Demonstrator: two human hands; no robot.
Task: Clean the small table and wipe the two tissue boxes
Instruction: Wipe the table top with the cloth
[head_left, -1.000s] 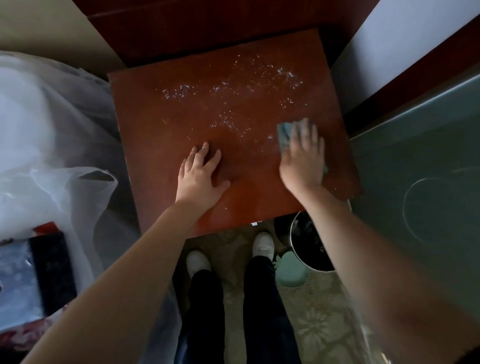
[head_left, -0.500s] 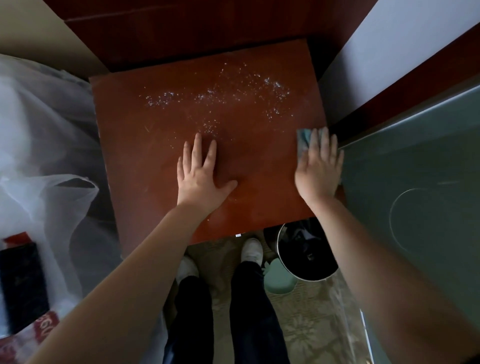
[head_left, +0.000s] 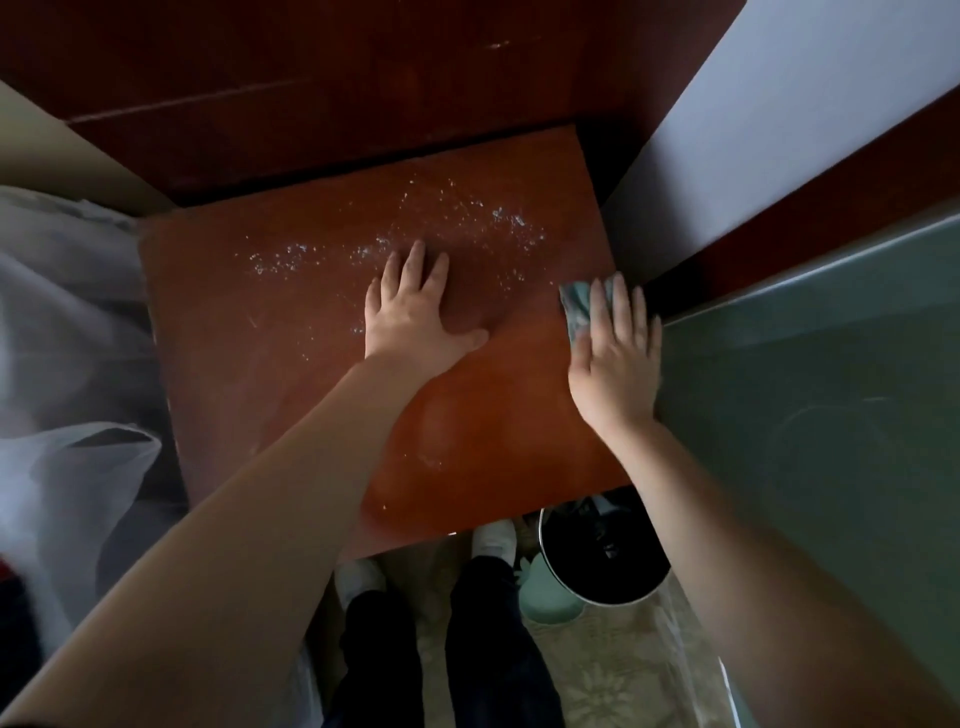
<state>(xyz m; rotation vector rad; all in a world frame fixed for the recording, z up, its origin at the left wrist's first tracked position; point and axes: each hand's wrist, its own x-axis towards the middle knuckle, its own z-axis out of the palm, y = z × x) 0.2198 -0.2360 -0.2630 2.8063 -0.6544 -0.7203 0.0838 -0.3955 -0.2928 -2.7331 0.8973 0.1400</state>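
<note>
**Reader:** What occupies the nearest part of the view?

**Legend:** Two bare forearms enter from the lower edge. Between them, below, are dark trouser legs (head_left: 483, 649) and white shoes (head_left: 496, 538) on a patterned floor (head_left: 613, 670). A round bin (head_left: 623, 601) with a dark interior stands just beside the right shoe, partly under the table's near right corner. A pale green object (head_left: 543, 597) touches the bin's left side; what it is cannot be told. A translucent plastic bag (head_left: 83, 483) lies at the left.

**Reader:** Where is the small table, and how do the hands lie?

**Legend:** The small table (head_left: 270, 374), with a red-brown top, fills the centre of the view, directly in front of the person. The left hand (head_left: 410, 317) rests palm down near the middle of the top, its fingers straight and slightly spread, holding nothing. The right hand (head_left: 615, 364) lies flat at the table's right edge, straight fingers pressing a blue-green cloth (head_left: 575, 304) onto the wood. The cloth shows beyond and to the left of the fingertips.

**Reader:** And farther back?

**Legend:** White specks (head_left: 498, 218) are scattered in a band across the far half of the top, just beyond the left fingertips. A grey-green surface (head_left: 831, 415) adjoins the table on the right. Dark red wood panelling (head_left: 311, 93) stands behind the table, and a white wall (head_left: 779, 104) rises at the upper right.
</note>
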